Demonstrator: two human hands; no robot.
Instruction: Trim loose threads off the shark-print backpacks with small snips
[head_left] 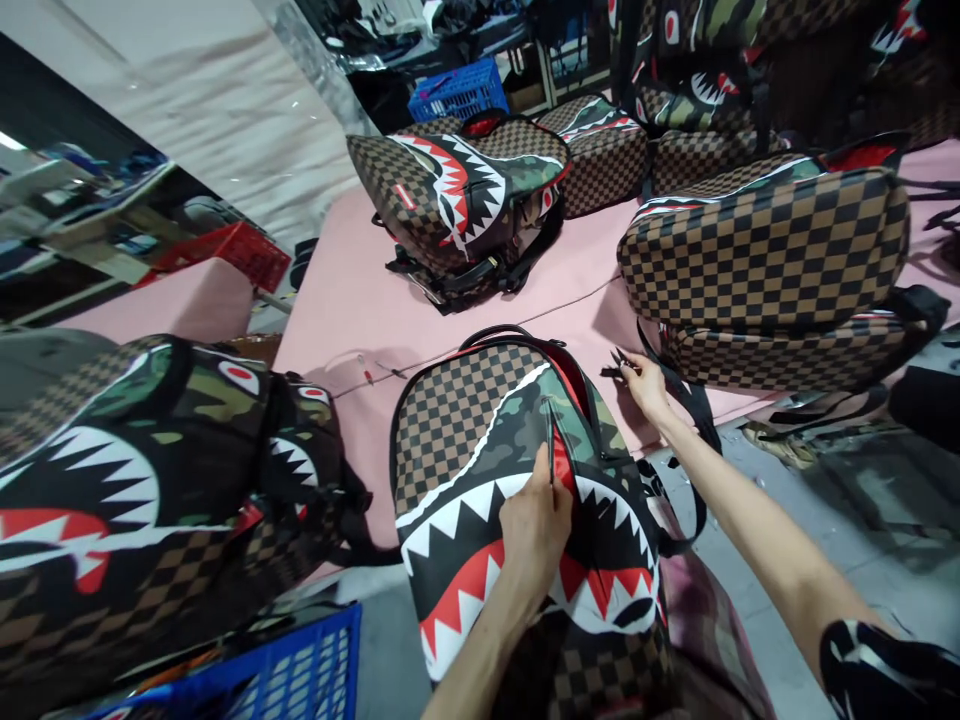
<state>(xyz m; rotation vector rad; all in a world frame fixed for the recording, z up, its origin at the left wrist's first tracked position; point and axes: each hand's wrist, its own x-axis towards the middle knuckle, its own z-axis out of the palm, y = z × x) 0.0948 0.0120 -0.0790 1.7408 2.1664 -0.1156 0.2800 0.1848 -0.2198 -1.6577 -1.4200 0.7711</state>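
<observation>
In front of me stands a backpack [465, 430] with a brown check, camouflage and a shark-mouth print. A slanted front pocket [562, 455] gapes and shows red lining. My left hand [536, 525] is closed on the edge of this pocket, fingers pinching near its zipper. Right of the bag, just over the pink tabletop, my right hand [643, 388] grips small black thread snips [618, 364], their two points apart. The palm side of my right hand is hidden.
Similar backpacks lie on the pink table [330, 300]: one bag [465, 200] behind, stacked bags [765, 250] at right. Another backpack [150, 470] is at left, above a blue crate [300, 670]. A small red-tipped tool [366, 370] lies on the table. A red crate [232, 255] stands farther off.
</observation>
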